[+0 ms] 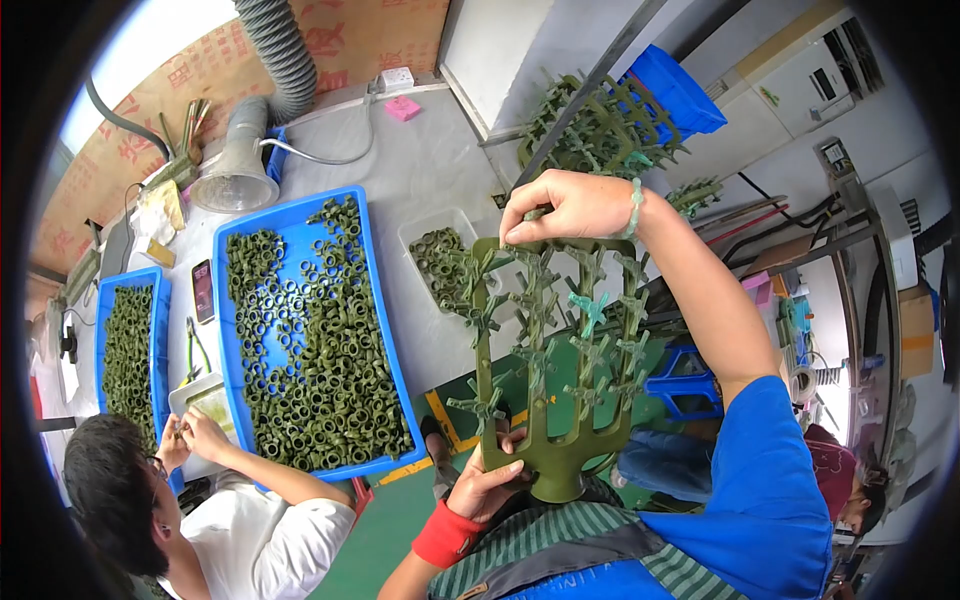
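Observation:
A dark green rack (560, 455) with upright bars, rows of short prongs and a stubby base stands upright before me. Around its lower left side, by the base, the fingers of my left hand (478, 490), with a red wristband, are wrapped. At the top left corner, my right hand (580, 207) is closed, its fingertips touching the rack's top edge. A bit of dark green shows beneath those fingers; what it is I cannot make out. One lighter green prong piece (588, 312) stands out on a bar. Behind the rack's left edge, a clear tray (463, 222) holds small dark green rings.
Left of the rack, a large blue tray (382, 300) of green rings lies on the grey table (415, 140). A smaller blue tray (160, 320) sits beyond it. A co-worker (250, 535) sits at lower left. An extraction hose (280, 60) hangs above; more green racks (590, 125) stand behind.

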A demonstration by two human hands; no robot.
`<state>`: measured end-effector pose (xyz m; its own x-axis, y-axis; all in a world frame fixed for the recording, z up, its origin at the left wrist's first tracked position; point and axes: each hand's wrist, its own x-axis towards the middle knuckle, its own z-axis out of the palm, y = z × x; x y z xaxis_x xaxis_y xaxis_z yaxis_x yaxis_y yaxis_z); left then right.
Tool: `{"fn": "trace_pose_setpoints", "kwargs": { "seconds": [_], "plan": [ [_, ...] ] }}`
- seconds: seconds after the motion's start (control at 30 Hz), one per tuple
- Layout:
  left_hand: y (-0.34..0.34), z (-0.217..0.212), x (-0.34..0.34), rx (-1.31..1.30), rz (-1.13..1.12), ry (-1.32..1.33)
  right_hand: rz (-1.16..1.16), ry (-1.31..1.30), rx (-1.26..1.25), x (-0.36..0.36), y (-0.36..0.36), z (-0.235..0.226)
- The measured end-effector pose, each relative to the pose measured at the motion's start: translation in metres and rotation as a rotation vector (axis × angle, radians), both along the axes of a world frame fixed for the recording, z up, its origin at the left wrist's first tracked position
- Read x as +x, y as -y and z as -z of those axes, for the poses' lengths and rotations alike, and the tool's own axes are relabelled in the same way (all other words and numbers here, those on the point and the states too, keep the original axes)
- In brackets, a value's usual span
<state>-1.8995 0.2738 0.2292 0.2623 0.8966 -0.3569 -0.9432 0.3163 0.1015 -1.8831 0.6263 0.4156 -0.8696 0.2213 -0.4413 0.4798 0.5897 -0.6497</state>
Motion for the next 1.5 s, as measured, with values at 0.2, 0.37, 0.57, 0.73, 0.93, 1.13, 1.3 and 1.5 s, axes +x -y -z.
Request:
{"fn": "trace_pose_setpoints", "kwargs": {
  "seconds": [0.2,0.37,0.57,0.73,0.93,1.13,1.3,1.5],
  "plan": [
    [0.002,-0.003,-0.004,-0.022,0.0,0.007,0.009,-0.023,-0.066,-0.005,-0.002,0.007],
    [0.003,-0.007,-0.007,-0.021,0.0,-0.006,0.002,-0.019,-0.022,-0.01,-0.001,0.008],
    [0.007,-0.007,-0.01,-0.034,0.009,0.034,0.034,0.038,-0.028,-0.015,-0.003,0.019],
    [0.006,-0.012,-0.013,-0.056,0.034,0.083,0.024,0.028,-0.038,-0.016,-0.005,0.026],
    [0.009,-0.016,-0.014,-0.054,0.012,0.075,0.005,0.023,-0.037,-0.021,-0.006,0.034],
    [0.007,-0.017,-0.012,-0.069,-0.017,0.073,0.031,0.036,-0.094,-0.018,-0.011,0.04],
    [0.008,-0.02,-0.013,-0.051,-0.039,0.052,0.095,0.005,-0.06,-0.02,-0.015,0.042],
    [0.01,-0.018,-0.014,-0.052,-0.059,0.005,0.34,-0.11,-0.057,-0.006,-0.018,0.037]
  ]
}}
